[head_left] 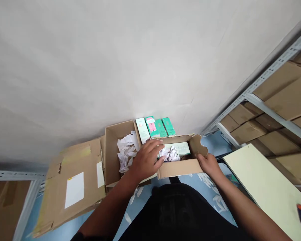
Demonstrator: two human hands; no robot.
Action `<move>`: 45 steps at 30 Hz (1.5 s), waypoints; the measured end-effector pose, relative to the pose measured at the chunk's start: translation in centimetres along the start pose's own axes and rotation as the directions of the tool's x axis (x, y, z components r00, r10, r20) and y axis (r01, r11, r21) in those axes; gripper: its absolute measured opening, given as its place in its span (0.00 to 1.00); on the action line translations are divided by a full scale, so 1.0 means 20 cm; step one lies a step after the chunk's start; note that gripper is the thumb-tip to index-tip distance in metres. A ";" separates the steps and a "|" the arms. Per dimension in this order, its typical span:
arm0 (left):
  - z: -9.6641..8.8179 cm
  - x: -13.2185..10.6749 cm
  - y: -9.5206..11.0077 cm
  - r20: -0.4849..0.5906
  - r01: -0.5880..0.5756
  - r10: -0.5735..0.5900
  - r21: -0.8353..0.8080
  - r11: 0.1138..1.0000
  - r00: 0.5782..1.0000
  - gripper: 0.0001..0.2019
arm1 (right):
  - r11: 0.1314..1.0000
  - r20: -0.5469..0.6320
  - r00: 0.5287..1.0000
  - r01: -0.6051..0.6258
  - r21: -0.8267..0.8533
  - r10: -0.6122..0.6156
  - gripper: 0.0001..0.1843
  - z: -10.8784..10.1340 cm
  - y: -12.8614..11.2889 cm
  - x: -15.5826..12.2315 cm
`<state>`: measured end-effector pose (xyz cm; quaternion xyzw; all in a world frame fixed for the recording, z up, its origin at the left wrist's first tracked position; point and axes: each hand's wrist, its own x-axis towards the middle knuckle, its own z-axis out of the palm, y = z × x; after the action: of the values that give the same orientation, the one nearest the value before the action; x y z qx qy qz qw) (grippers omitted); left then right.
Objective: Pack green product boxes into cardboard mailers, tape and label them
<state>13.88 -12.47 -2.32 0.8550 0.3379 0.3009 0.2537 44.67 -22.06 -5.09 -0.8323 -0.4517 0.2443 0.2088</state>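
A small open cardboard box [177, 168] sits on the floor in front of me with crumpled white paper [168, 154] and a pale green carton [182, 147] inside. My left hand [147, 159] reaches over its left edge, fingers curled and pressing on the crumpled paper. My right hand [210, 163] grips the box's right corner below a torn flap [198, 144]. Behind it, several green and pink product cartons [155, 127] stand against the wall.
A larger open box [112, 147] with more crumpled paper [126, 150] stands at the left, beside flattened cardboard [70, 184]. Metal shelving [266, 97] holding brown boxes rises at the right. A pale board [266, 184] leans at the right. Paper scraps litter the blue floor [213, 190].
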 end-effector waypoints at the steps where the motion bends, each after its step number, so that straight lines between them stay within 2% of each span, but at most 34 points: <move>1: 0.03 -0.02 0.00 -0.105 0.055 -0.057 -0.026 0.998 0.993 0.21 | 0.999 -0.019 0.999 -0.029 0.024 0.030 0.23 -0.01 0.04 -0.01; 2: 0.08 -0.04 0.00 -0.179 0.133 -0.144 -0.070 0.989 0.973 0.23 | 0.997 -0.037 0.998 -0.058 0.042 0.060 0.23 -0.03 0.07 -0.03; 3: 0.13 -0.06 0.00 -0.197 0.215 -0.240 -0.138 0.967 0.951 0.27 | 0.995 -0.052 0.995 -0.087 0.057 0.090 0.22 -0.04 0.11 -0.05; 5: 0.26 -0.06 0.02 -0.080 0.352 -0.389 -0.290 0.890 0.918 0.33 | 0.987 -0.070 0.988 -0.132 0.087 0.138 0.22 -0.07 0.18 -0.08; 7: 0.39 -0.03 0.05 0.068 0.428 -0.436 -0.372 0.823 0.898 0.35 | 0.982 -0.084 0.983 -0.151 0.112 0.161 0.23 -0.11 0.25 -0.11; 8: 0.44 0.00 0.07 0.106 0.446 -0.441 -0.377 0.812 0.891 0.34 | 0.981 -0.091 0.982 -0.153 0.119 0.164 0.23 -0.12 0.29 -0.12; 12: 0.62 0.14 0.21 0.118 0.437 -0.423 -0.325 0.839 0.899 0.31 | 0.981 -0.082 0.983 -0.157 0.113 0.167 0.25 -0.21 0.50 -0.15; 15: 0.79 0.25 0.36 0.151 0.403 -0.374 -0.320 0.857 0.915 0.30 | 0.973 -0.074 0.974 -0.205 0.106 0.213 0.24 -0.32 0.70 -0.18; 17: 0.95 0.31 0.48 0.188 0.410 -0.368 -0.305 0.860 0.911 0.31 | 0.959 -0.093 0.961 -0.247 0.137 0.261 0.23 -0.42 0.87 -0.21; 21: 1.31 0.44 0.74 0.286 0.408 -0.335 -0.258 0.876 0.898 0.32 | 0.900 -0.112 0.920 -0.333 0.280 0.375 0.22 -0.62 1.25 -0.27; 25: 1.66 0.57 0.99 0.370 0.311 -0.204 -0.255 0.916 0.906 0.31 | 0.821 -0.096 0.873 -0.404 0.404 0.478 0.23 -0.80 1.63 -0.34; 28: 1.87 0.67 1.16 0.439 0.253 -0.110 -0.283 0.925 0.892 0.29 | 0.757 -0.078 0.830 -0.460 0.464 0.552 0.24 -0.91 1.87 -0.38; 31: 2.07 0.78 1.28 0.514 0.239 -0.073 -0.264 0.935 0.855 0.28 | 0.691 -0.084 0.784 -0.483 0.537 0.614 0.25 -0.98 2.05 -0.41; 34: 2.26 0.89 1.35 0.578 0.219 -0.030 -0.260 0.940 0.815 0.29 | 0.637 -0.110 0.739 -0.483 0.601 0.664 0.25 -1.02 2.20 -0.42; 41: 2.70 1.17 1.36 0.734 0.185 0.085 -0.279 0.942 0.673 0.34 | 0.532 -0.137 0.610 -0.533 0.658 0.781 0.24 -1.04 2.44 -0.33; 45: 2.92 1.36 1.36 0.821 0.152 0.127 -0.250 0.956 0.557 0.32 | 0.493 -0.178 0.529 -0.543 0.680 0.830 0.20 -1.03 2.54 -0.21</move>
<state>81.59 -23.57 -15.92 0.8453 0.1360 -0.0927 0.5082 87.99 -53.97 -16.61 -0.8774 0.0942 0.2085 0.4218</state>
